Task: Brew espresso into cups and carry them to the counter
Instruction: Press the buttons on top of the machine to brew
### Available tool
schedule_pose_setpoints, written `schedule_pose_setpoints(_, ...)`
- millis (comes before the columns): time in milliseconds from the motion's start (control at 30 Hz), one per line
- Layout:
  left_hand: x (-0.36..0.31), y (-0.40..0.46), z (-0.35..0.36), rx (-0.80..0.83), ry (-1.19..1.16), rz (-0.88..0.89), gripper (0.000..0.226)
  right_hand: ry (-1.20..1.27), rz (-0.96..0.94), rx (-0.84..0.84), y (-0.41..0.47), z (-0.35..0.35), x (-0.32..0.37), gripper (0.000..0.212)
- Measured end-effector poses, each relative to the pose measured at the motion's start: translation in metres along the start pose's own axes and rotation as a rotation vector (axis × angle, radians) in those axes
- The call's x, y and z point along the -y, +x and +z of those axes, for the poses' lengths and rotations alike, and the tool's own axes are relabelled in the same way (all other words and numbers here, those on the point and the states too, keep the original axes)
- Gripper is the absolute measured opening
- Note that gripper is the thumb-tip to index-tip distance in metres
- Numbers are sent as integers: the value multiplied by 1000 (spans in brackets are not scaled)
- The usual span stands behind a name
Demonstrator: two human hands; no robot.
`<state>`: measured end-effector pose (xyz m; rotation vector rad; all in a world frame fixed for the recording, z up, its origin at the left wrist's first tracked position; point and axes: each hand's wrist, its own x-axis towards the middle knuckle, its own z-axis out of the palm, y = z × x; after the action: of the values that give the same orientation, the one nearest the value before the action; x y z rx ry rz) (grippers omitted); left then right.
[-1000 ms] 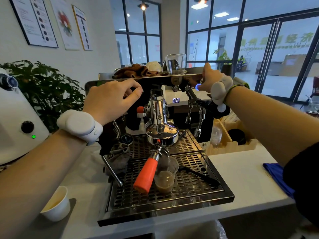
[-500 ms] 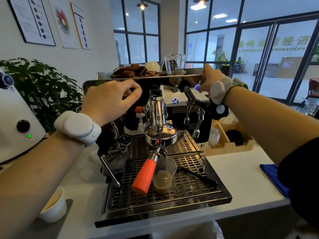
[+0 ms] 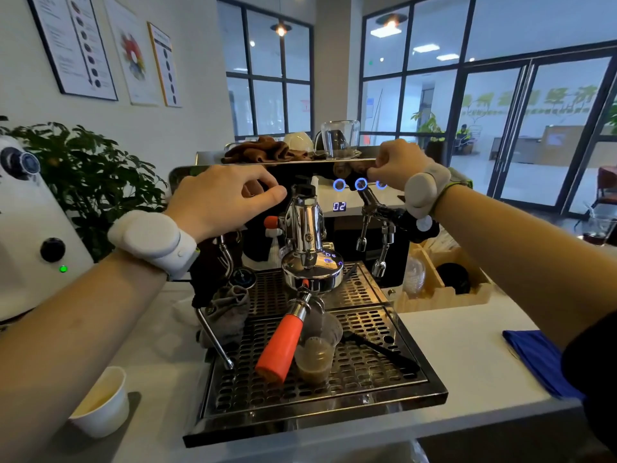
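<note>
Since half a sec ago my right hand (image 3: 399, 165) has slid off the button row on the espresso machine (image 3: 337, 225): before, only one blue ring showed beside my knuckles, now three lit ring buttons (image 3: 360, 184) are visible, the rightmost half covered by my wrist. Fingers are curled at the machine's top edge, at 12 o'clock from the buttons; can't tell if they pinch anything or just rest there. My left hand (image 3: 220, 203) hasn't shifted, fingers loosely bent w/ thumb out, hovering in front of the machine's upper left, at 9 o'clock from the chrome group head (image 3: 305, 235); whether fingertips touch the panel, can't tell. Display (image 3: 339, 206) reads 02, same as before.

The clear plastic cup (image 3: 317, 354) sits on the drip tray (image 3: 367, 379) under the portafilter, partly filled w/ brown espresso, just at 3 o'clock from the orange portafilter handle (image 3: 280, 345). Spout is hidden behind the handle and cup rim, so no stream can be made out. A white paper cup (image 3: 100, 406) stands on the counter at 9 o'clock from the tray, well apart. Blue cloth (image 3: 537, 359) at 3 o'clock is partly cut off by my right sleeve.
</note>
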<state>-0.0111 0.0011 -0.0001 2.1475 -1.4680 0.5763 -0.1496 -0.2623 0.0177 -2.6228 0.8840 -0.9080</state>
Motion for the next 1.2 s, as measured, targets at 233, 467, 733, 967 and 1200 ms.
schedule_pose_setpoints(233,-14,1,-19,-10,-337,30,29,266,-108,114,-17,4,27,40)
schedule_pose_setpoints(467,-26,-23,-4,31,-601,-7,44,569,-179,170,-53,15,42,57)
schedule_pose_setpoints(733,-13,-65,27,125,-690,-119,59,736,-196,204,-111,36,24,73)
schedule_pose_setpoints(967,6,-93,70,185,-732,-304,44,699,-148,369,-146,66,-7,110)
schedule_pose_setpoints(1200,34,-117,123,371,-795,-407,48,656,12,490,-181,110,-40,132)
